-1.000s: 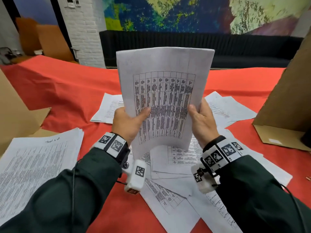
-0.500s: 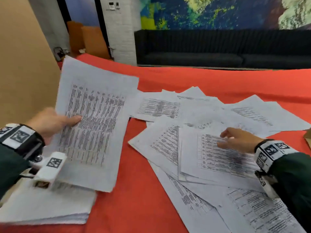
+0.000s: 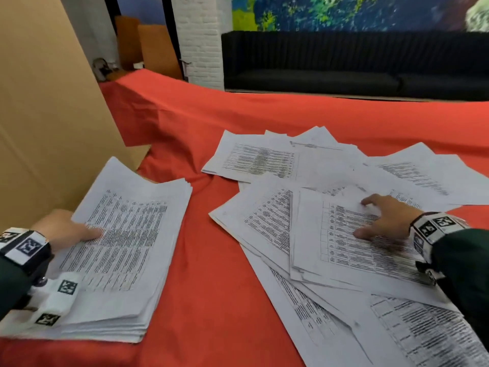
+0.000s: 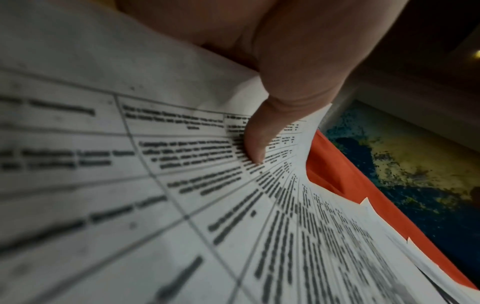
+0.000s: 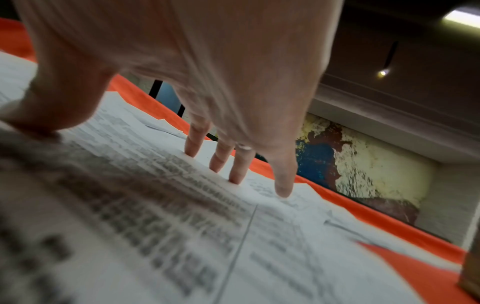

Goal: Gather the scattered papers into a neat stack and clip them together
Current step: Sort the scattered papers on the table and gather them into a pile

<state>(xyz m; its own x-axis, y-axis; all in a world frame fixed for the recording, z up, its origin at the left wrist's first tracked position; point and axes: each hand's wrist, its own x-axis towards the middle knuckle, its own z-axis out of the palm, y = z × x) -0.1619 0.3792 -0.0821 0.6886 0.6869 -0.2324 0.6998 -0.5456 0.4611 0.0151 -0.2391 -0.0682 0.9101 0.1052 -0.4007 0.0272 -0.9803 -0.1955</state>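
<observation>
Red cloth (image 3: 211, 260); left wrist view alone shows thumb (image 4: 259, 139) pressing stack (image 3: 124, 247).

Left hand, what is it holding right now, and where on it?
The left hand pinches the top sheet of the stack by its left edge, thumb on the printed face. The fingers beneath are hidden.

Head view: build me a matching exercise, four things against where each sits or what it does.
1. left hand
2. right hand
3. neat stack
4. cardboard panel

A. stands upright at the far left
B. fingers spread on the scattered sheets
C. thumb on top of the stack's top sheet
D. lies on the red cloth, left of the loose sheets

Pairs: 1-C, 2-B, 3-D, 4-A
</observation>
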